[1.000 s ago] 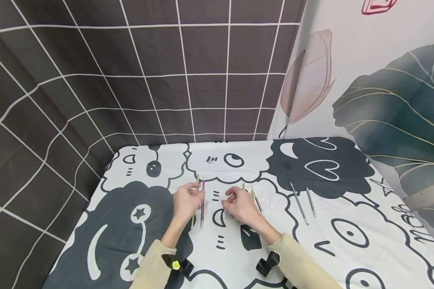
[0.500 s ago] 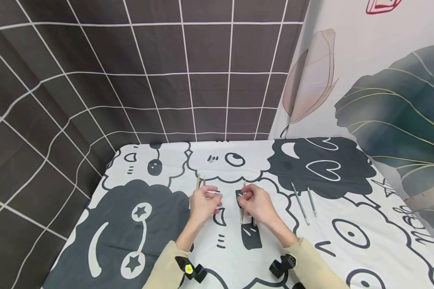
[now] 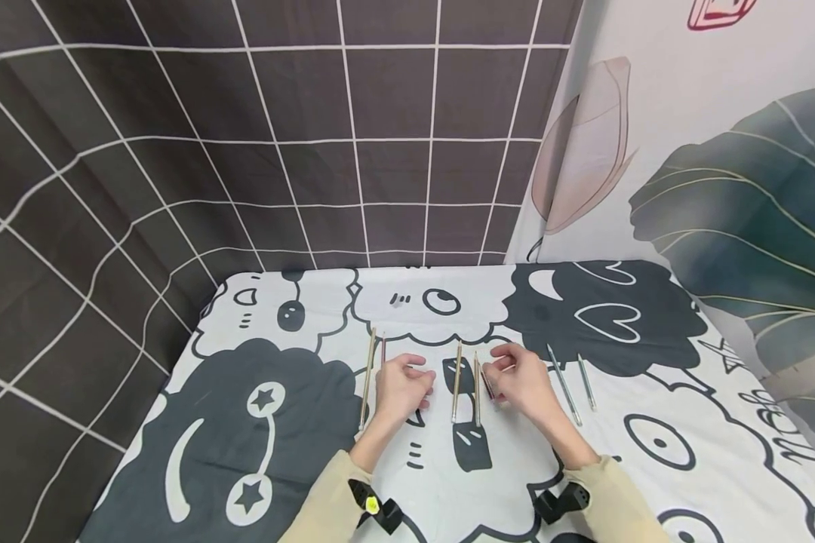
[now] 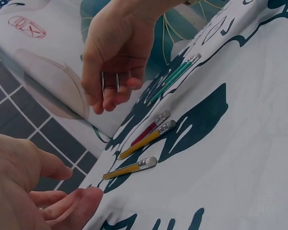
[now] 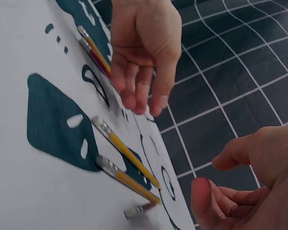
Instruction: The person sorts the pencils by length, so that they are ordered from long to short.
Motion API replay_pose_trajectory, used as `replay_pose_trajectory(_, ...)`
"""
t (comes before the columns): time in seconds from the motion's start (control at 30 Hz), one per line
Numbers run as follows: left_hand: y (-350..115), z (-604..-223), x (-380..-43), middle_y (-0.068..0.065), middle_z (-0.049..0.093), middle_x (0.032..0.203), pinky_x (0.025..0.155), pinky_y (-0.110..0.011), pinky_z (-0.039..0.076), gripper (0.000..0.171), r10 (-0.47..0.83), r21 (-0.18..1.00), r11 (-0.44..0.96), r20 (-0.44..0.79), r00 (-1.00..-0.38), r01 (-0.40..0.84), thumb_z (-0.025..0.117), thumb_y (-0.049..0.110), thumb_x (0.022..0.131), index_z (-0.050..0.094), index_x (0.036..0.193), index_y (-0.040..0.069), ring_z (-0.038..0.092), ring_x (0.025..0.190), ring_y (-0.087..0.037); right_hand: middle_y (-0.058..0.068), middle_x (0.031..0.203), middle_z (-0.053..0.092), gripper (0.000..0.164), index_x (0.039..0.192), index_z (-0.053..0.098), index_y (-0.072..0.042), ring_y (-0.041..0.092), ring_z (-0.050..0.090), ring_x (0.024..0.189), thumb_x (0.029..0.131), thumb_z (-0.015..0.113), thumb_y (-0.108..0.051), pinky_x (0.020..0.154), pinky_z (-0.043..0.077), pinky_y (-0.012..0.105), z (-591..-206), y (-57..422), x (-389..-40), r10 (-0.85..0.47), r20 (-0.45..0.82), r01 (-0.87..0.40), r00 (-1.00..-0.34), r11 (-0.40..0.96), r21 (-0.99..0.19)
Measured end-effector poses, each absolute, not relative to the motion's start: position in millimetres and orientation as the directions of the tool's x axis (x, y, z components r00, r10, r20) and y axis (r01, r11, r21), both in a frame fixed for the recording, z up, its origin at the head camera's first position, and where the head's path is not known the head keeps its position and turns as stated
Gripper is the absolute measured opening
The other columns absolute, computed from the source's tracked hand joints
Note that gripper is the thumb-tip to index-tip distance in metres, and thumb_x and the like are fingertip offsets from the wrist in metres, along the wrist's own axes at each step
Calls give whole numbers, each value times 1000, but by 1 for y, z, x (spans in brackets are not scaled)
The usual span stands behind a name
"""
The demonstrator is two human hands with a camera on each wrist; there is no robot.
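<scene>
My left hand (image 3: 404,388) hovers over the cloth with loosely bent fingers, thumb and fingertips apart, holding nothing. Just left of it lie a yellow pencil (image 3: 368,381) and a red pencil (image 3: 383,348), the latter partly covered by the hand. Two more yellow pencils, one (image 3: 456,385) left of the other (image 3: 477,388), lie between the hands. Beside a dark red pencil (image 5: 139,210), my right hand (image 3: 519,381) hangs above the cloth, its thumb and fingers spread with a gap. Right of that hand are two green pencils, a longer-looking one (image 3: 565,388) and another (image 3: 586,385).
A black-and-white cartoon cloth (image 3: 278,445) covers the table. Behind it hangs a dark grid-patterned curtain (image 3: 387,173), and a leaf-printed one (image 3: 740,211) hangs at the right. Both sleeves are beige, with a black camera mount at each wrist.
Both hands have shifted right: the left from over the left pencils, the right from over the middle yellow ones to beside the dark red pencil. The pencils appear to lie where they were.
</scene>
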State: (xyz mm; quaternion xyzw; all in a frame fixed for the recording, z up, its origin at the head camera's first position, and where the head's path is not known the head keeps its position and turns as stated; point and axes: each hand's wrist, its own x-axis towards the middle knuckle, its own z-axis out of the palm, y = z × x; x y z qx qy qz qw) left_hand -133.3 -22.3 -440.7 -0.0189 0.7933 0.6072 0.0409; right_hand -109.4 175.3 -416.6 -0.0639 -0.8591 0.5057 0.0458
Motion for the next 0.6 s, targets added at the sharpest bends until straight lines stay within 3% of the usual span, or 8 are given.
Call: replay_pose_trajectory(0.6,-2,-450,-136,-4,68,71,44,-28,52,25,32,943,324,-86,-996,-71,76,4,81,70,105,-1,64,44,-19,12,82,65,29,112,61,12,26,67,65,87,63,-4,51,55,29,-422,217,-99,233,8,121,-972,535,-836)
